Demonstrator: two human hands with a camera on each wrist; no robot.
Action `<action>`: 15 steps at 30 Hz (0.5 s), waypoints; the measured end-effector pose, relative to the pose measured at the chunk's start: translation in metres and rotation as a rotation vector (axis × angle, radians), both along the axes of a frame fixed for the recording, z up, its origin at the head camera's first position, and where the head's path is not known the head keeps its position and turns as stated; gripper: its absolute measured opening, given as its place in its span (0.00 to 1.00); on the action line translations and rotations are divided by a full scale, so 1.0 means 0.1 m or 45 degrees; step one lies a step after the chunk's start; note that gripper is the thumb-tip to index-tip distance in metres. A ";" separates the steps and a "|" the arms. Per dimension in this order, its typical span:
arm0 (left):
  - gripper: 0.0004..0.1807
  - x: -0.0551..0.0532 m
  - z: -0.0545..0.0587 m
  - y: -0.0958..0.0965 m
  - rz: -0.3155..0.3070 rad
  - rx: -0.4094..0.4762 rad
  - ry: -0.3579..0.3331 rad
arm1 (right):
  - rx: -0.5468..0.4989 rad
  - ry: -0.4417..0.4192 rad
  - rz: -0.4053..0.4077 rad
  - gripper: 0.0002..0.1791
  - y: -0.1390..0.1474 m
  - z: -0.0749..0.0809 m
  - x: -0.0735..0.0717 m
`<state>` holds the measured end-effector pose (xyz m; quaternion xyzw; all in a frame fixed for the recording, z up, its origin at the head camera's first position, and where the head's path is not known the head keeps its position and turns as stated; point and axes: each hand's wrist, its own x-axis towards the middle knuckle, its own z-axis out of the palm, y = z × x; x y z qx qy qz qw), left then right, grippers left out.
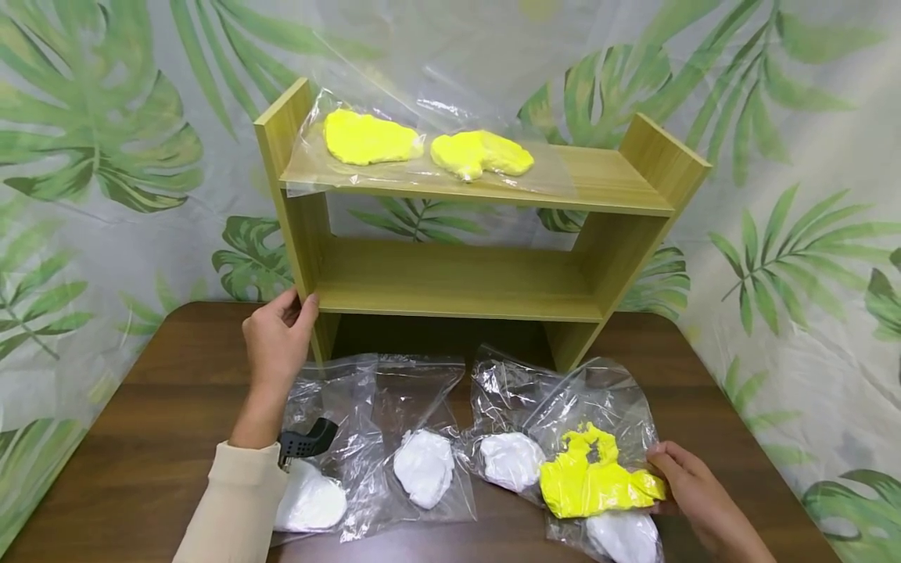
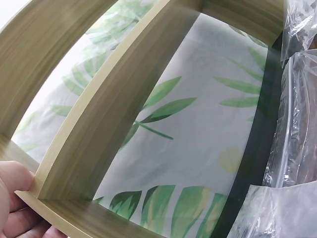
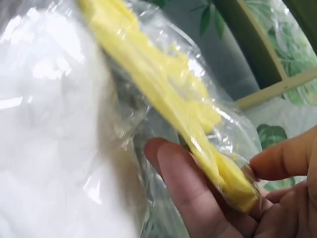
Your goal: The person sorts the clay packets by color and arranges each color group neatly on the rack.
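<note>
My left hand [image 1: 278, 336] grips the left side panel of a small wooden shelf [image 1: 450, 274], thumb on the front edge; the left wrist view shows the thumb [image 2: 17, 174] there too. At the lower right, my right hand [image 1: 693, 485] pinches the edge of a clear plastic bag holding a flattened yellow clay-like lump [image 1: 591, 481]. In the right wrist view, the thumb is on one side of the yellow lump [image 3: 233, 181] and fingers [image 3: 183, 183] are behind it. This bag is raised over a bagged white lump [image 1: 622, 536], partly hiding it.
Two bagged yellow lumps, one left [image 1: 369, 138] and one right [image 1: 482, 154], lie on the shelf's top board. Bagged white lumps [image 1: 425, 467] [image 1: 511, 461] [image 1: 313, 496] lie along the front of the brown table [image 1: 162, 438]. A leaf-patterned cloth [image 1: 795, 313] hangs behind.
</note>
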<state>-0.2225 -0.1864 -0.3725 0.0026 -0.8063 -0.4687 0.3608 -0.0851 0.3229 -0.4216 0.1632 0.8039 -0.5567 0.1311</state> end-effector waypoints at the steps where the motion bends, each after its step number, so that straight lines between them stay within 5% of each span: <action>1: 0.13 0.00 0.00 0.00 0.000 0.004 0.002 | -0.023 -0.012 0.006 0.15 0.00 0.01 0.00; 7: 0.13 0.00 0.00 0.00 -0.005 0.006 -0.001 | -0.202 -0.065 0.182 0.21 0.07 0.01 -0.04; 11: 0.14 0.00 0.00 -0.01 -0.011 0.011 -0.005 | -0.346 -0.070 0.332 0.17 0.11 -0.03 -0.03; 15: 0.14 0.00 -0.01 0.00 -0.010 0.009 -0.005 | -0.357 -0.084 0.385 0.12 0.11 -0.04 -0.01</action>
